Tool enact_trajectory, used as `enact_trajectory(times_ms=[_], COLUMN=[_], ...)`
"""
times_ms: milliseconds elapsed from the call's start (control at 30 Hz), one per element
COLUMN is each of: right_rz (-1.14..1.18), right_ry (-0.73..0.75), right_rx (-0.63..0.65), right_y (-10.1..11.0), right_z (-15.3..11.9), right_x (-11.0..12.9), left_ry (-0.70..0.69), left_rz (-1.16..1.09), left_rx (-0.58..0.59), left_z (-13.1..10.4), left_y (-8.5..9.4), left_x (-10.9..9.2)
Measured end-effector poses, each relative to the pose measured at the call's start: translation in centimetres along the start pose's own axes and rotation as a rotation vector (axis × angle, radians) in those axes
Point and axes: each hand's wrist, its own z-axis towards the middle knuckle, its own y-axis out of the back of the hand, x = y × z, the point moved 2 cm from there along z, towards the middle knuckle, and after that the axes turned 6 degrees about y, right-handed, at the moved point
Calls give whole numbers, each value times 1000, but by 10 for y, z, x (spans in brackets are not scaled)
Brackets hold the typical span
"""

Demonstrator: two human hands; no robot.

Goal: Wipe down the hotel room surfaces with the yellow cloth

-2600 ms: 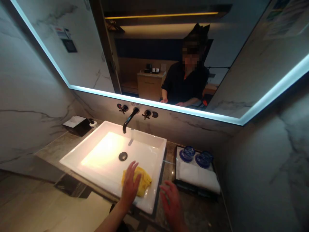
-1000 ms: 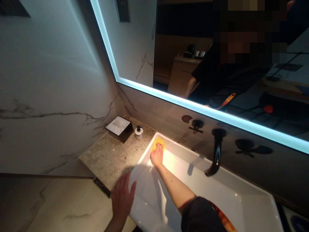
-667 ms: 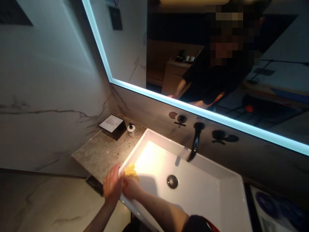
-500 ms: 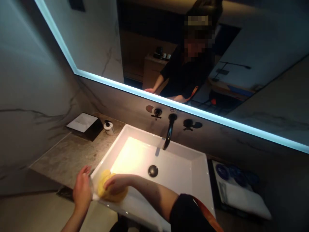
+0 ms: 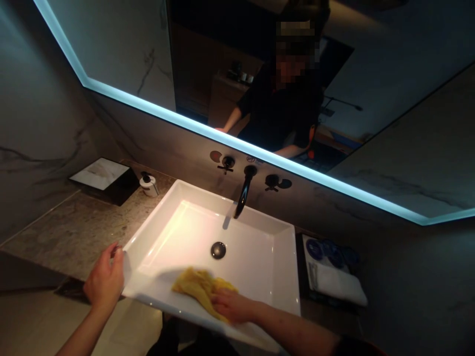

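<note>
A yellow cloth (image 5: 195, 287) lies bunched on the near wall and floor of the white rectangular sink (image 5: 285, 267). My right hand (image 5: 232, 304) presses on the cloth's right part, fingers closed over its folds. Beside the sink's near left corner, my left hand (image 5: 106, 277) rests at the counter's front edge. Its fingers are loosely bent with a gap at the thumb, and no object shows in it. A round dark drain plug (image 5: 218, 250) sits in the sink floor, beyond the cloth.
A black faucet (image 5: 243, 193) juts from the wall over the sink, between two cross handles. On the left counter (image 5: 74, 227) stand a white soap bottle (image 5: 148, 185) and a black-edged tray (image 5: 100, 173). At right, another tray holds a folded white towel (image 5: 337, 282). A lit mirror hangs above.
My right hand has moved the cloth from the sink's left corner rightward along the near side. My left hand stays by the left corner, its fingers more bent. The view has shifted.
</note>
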Motion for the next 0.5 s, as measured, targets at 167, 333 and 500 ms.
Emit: enact_trajectory(times_ms=[167, 333, 500], right_rz=[-227, -405, -467], right_ry=[-142, 160, 226], right_rx=[145, 119, -167], right_y=[18, -11, 12], right_z=[-116, 35, 220], right_x=[-37, -8, 9], left_ry=[-45, -28, -69], left_rz=[73, 68, 78], left_rx=[1, -12, 24], left_z=[0, 2, 3], left_y=[-2, -3, -5], left_x=[0, 2, 5])
